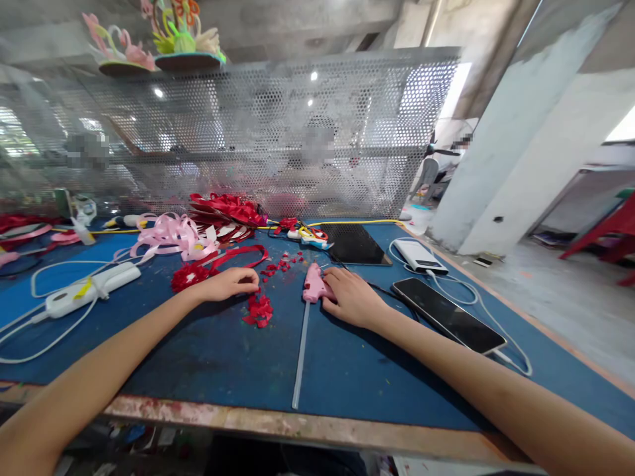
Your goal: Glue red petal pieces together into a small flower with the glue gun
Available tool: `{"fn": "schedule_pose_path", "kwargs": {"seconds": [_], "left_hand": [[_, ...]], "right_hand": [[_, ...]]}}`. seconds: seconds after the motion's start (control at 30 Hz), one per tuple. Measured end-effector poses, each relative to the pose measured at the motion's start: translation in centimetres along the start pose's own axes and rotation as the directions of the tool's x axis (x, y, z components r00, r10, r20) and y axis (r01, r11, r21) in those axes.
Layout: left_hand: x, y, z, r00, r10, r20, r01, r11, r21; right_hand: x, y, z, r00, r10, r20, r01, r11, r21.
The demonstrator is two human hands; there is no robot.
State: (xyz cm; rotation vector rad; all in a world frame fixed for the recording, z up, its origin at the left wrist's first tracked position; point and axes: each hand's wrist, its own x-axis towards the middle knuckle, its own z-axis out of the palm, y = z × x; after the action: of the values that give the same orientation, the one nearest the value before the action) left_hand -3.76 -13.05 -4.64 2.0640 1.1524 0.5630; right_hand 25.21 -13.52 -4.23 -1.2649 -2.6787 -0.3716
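My right hand point(353, 297) lies over the handle of a pink glue gun point(313, 283), its fingers curled on the grip. From the back of the gun a long translucent glue stick point(300, 357) runs toward the front edge. My left hand point(229, 284) is closed in a pinch just above a small pile of red scraps point(258, 311); what its fingertips hold, if anything, is hidden. Beside the left wrist sits a red ribbon flower point(189, 276), with a red ribbon band point(243, 252) curving behind the hand. Smaller red bits point(282, 263) lie scattered between the hands.
A phone point(449, 314), a white power bank point(421, 256) with cable and a black tablet point(353, 243) lie to the right. On the left are a white power strip point(93, 289) and pink ribbon point(181, 235). Behind stands a perforated metal screen point(248, 139).
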Motion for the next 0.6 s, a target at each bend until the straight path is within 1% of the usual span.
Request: {"fn": "schedule_pose_path", "kwargs": {"seconds": [0.03,0.1,0.13,0.2,0.3,0.37,0.47,0.6], "left_hand": [[0.0,0.1,0.1,0.998,-0.048,-0.028,0.045,0.993,-0.107],[0.1,0.3,0.5,0.986,-0.14,-0.087,0.107,0.945,-0.31],[0.1,0.4,0.6,0.977,-0.178,-0.115,0.121,0.915,-0.385],[0.2,0.5,0.9,0.959,-0.24,-0.151,0.14,0.864,-0.483],[0.1,0.6,1.1,0.937,-0.306,-0.166,0.16,0.803,-0.574],[0.1,0.6,1.2,0.928,-0.331,-0.17,0.163,0.773,-0.613],[0.1,0.5,1.4,0.923,-0.34,-0.181,0.147,0.746,-0.65],[0.1,0.7,1.7,0.923,-0.339,-0.182,0.131,0.721,-0.68]], "right_hand": [[0.0,0.0,-0.1,1.0,-0.002,-0.013,0.002,1.0,-0.008],[0.0,-0.1,-0.3,0.999,-0.016,-0.044,0.015,0.999,-0.031],[0.0,-0.1,-0.4,0.998,-0.026,-0.062,0.023,0.999,-0.048],[0.0,-0.1,-0.7,0.994,-0.035,-0.101,0.026,0.996,-0.091],[0.0,0.1,-1.2,0.988,-0.052,-0.147,0.03,0.989,-0.147],[-0.1,0.2,-1.5,0.981,-0.072,-0.18,0.046,0.988,-0.145],[-0.4,0.4,-1.7,0.966,-0.076,-0.249,0.055,0.995,-0.088],[-0.6,0.3,-1.3,0.945,-0.06,-0.32,0.073,0.997,0.028]]}}
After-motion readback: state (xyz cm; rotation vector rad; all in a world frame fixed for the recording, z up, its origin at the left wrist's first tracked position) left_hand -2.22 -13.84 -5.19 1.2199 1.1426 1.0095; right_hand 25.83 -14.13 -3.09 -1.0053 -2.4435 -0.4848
